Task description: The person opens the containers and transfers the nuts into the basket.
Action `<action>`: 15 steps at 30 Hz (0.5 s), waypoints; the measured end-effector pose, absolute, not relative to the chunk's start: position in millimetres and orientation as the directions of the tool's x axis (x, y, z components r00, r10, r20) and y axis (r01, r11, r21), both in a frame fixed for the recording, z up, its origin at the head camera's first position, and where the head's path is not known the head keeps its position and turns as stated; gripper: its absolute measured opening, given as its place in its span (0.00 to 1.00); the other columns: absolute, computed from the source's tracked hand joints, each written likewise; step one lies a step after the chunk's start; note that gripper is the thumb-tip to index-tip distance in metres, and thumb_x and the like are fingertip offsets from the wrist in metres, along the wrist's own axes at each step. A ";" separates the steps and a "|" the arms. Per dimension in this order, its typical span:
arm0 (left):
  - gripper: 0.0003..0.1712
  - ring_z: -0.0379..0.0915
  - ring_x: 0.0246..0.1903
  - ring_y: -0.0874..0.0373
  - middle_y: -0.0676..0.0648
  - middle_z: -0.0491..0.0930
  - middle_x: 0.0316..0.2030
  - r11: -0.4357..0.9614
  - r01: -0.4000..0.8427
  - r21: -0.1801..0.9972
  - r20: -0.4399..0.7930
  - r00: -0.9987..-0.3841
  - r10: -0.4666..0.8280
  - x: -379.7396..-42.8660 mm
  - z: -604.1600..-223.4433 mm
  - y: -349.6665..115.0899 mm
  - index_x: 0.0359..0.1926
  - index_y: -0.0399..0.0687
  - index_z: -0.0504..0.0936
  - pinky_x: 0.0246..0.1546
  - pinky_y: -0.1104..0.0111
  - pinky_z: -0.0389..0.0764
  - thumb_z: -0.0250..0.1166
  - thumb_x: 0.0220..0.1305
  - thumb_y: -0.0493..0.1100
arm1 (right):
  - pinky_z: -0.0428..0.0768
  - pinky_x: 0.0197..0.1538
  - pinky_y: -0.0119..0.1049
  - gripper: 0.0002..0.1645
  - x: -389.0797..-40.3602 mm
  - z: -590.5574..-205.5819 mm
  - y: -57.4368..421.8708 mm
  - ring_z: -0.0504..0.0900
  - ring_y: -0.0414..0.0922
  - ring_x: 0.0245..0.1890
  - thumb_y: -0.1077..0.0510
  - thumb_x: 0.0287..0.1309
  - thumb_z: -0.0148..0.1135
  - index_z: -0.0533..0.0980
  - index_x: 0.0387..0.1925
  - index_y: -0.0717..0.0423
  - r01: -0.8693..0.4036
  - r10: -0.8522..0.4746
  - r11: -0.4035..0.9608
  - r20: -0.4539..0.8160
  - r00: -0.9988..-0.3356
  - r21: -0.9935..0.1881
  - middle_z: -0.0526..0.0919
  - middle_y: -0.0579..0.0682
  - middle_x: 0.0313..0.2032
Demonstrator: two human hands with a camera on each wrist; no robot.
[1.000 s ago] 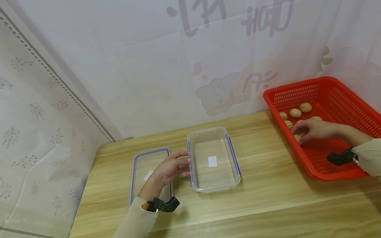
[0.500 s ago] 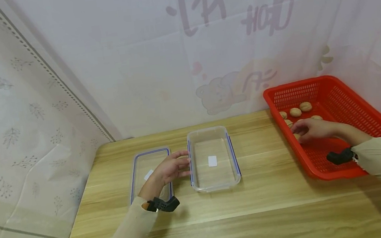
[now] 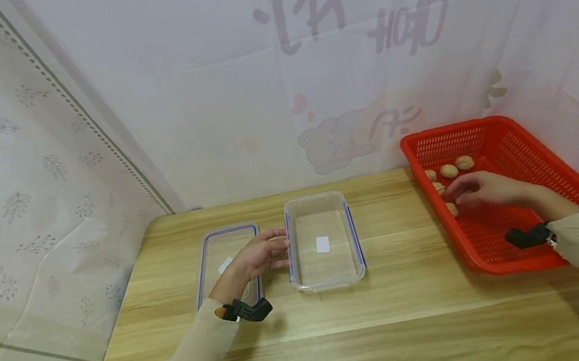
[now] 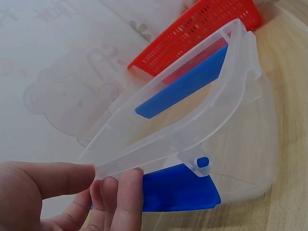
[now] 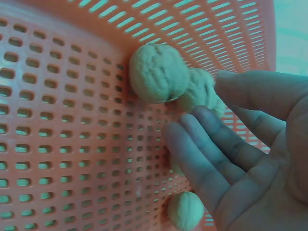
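A clear plastic food container (image 3: 327, 269) with blue side latches stands uncovered on the table. My left hand (image 3: 258, 256) rests against its left side; the left wrist view shows the fingertips touching the blue latch (image 4: 178, 190) and the thumb near the rim. On the right, my right hand (image 3: 488, 189) is inside a red basket (image 3: 537, 168), fingers loosely bent beside several walnuts (image 3: 448, 171). In the right wrist view, its thumb and fingertips are close to one walnut (image 5: 197, 89), partly hidden behind them, with another walnut (image 5: 159, 72) beside it. No walnut is visibly held.
The blue-edged clear lid (image 3: 228, 236) lies flat on the table left of the container, partly under the left forearm. Bare wooden tabletop (image 3: 408, 304) extends in front and between container and basket. A printed white curtain (image 3: 217, 123) hangs behind.
My right hand has shifted slightly up and to the right in the basket, exposing more of a walnut by its left wall. The left hand and container have not moved.
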State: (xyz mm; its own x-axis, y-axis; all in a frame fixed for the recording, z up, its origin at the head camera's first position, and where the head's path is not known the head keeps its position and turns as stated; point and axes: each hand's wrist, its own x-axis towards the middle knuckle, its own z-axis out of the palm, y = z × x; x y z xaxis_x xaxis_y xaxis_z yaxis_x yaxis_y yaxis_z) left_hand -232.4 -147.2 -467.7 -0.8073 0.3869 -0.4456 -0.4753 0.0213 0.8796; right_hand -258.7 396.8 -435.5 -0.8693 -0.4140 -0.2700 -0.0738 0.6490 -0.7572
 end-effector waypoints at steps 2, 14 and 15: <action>0.27 0.75 0.38 0.59 0.48 0.75 0.38 0.024 -0.474 0.880 -0.445 -0.808 0.386 -232.7 -467.5 -147.4 0.70 0.32 0.61 0.43 0.64 0.89 0.55 0.75 0.32 | 0.86 0.45 0.34 0.19 -259.1 -431.4 395.5 0.82 0.41 0.46 0.61 0.70 0.62 0.78 0.57 0.67 -0.078 -0.389 0.660 -0.251 -0.886 -0.747 0.81 0.63 0.54; 0.25 0.76 0.44 0.55 0.45 0.77 0.44 0.166 -0.433 0.886 -0.462 -0.800 0.381 -236.4 -460.7 -150.1 0.68 0.33 0.66 0.49 0.58 0.87 0.58 0.74 0.35 | 0.77 0.44 0.25 0.24 -261.2 -401.3 373.9 0.79 0.44 0.49 0.49 0.71 0.63 0.78 0.58 0.63 -0.122 -0.233 0.759 -0.092 -0.968 -0.640 0.82 0.63 0.54; 0.25 0.77 0.45 0.55 0.45 0.78 0.44 0.180 -0.430 0.885 -0.466 -0.799 0.381 -237.0 -459.7 -150.5 0.68 0.33 0.66 0.50 0.57 0.87 0.58 0.74 0.35 | 0.78 0.43 0.28 0.25 -261.3 -398.2 371.2 0.78 0.48 0.49 0.47 0.71 0.63 0.78 0.58 0.63 -0.118 -0.221 0.766 -0.086 -0.971 -0.632 0.82 0.63 0.54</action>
State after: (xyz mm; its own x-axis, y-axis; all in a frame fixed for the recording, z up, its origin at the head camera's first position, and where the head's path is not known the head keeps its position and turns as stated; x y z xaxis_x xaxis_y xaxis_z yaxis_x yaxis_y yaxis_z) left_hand -237.0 -150.5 -459.7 -0.7987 0.3813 -0.4655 -0.4297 0.1802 0.8848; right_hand -261.3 371.2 -398.2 -0.9714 -0.2211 -0.0865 -0.1180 0.7658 -0.6322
